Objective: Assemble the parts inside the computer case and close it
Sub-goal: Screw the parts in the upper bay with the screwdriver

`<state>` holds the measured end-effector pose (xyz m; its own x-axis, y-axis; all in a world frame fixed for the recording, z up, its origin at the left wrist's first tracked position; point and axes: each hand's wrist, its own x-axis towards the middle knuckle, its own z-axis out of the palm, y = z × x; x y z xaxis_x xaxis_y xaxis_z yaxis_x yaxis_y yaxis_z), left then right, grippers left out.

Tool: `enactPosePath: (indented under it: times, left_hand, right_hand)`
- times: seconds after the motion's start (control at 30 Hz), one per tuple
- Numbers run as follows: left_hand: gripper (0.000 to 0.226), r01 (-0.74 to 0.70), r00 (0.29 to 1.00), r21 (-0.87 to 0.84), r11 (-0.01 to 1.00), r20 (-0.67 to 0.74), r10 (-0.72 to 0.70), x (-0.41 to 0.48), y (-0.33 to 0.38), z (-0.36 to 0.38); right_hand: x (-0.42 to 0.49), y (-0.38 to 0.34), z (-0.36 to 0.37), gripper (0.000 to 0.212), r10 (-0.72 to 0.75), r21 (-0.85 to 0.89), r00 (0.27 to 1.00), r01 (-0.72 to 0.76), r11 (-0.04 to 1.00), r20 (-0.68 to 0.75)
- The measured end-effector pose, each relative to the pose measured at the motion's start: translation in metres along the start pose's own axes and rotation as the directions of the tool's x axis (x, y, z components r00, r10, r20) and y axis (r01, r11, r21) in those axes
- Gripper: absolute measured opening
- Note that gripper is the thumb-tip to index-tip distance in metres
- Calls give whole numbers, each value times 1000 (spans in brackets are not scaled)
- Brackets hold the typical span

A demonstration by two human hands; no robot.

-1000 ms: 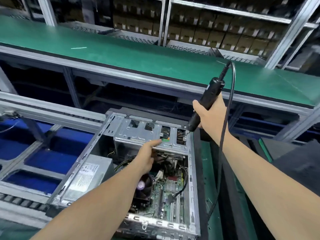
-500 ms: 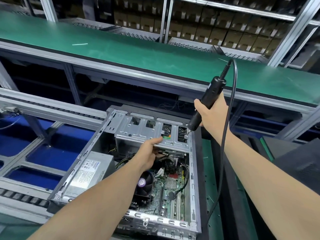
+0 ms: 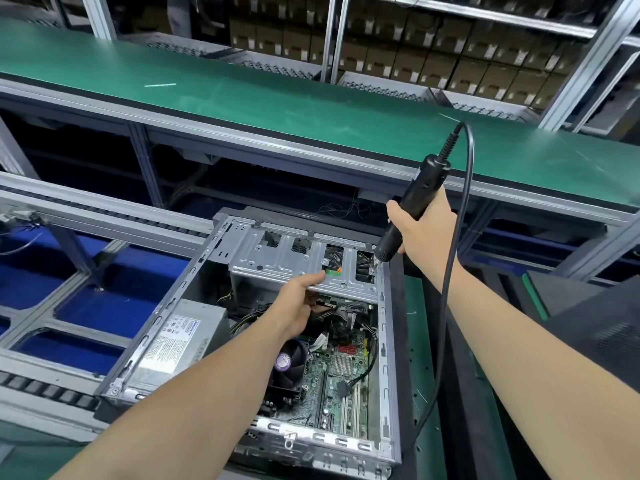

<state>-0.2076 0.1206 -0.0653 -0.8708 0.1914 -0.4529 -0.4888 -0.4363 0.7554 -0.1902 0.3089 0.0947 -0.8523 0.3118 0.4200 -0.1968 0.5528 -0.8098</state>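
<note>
1 open computer case (image 3: 383,358) lies centre, 1 PSU (image 3: 180,337) inside at L. L hand (image 3: 298,306) reaches fwd and pinches the near edge of 1 drive cage (image 3: 277,258). R hand (image 3: 426,226) is wrapped round 1 electric screwdriver (image 3: 420,192), tilted, bit on the cage's R corner.

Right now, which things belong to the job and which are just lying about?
Job:
computer case
drive cage, held by left hand
electric screwdriver in right hand
motherboard
power supply

Lying about:
cardboard boxes on the shelves
green belt
white strip on it
blue trays
</note>
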Motion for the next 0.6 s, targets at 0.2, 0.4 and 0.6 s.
enactPosePath:
  times: [0.2,0.4,0.6]
  left_hand:
    - [13,0,1000,-1,1000,-16,0,0,0,1]
    - [12,-8,1000,0,1000,-21,8,-3,1,3]
    - [14,-2,1000,2,1000,-14,2,-5,2,3]
  right_hand:
    - [3,3,-4,42,-15,-2,992,15,1000,126]
    - [2,0,-2,42,-9,28,992,6,1000,129]
    - [4,2,-1,40,-14,16,988,12,1000,152]
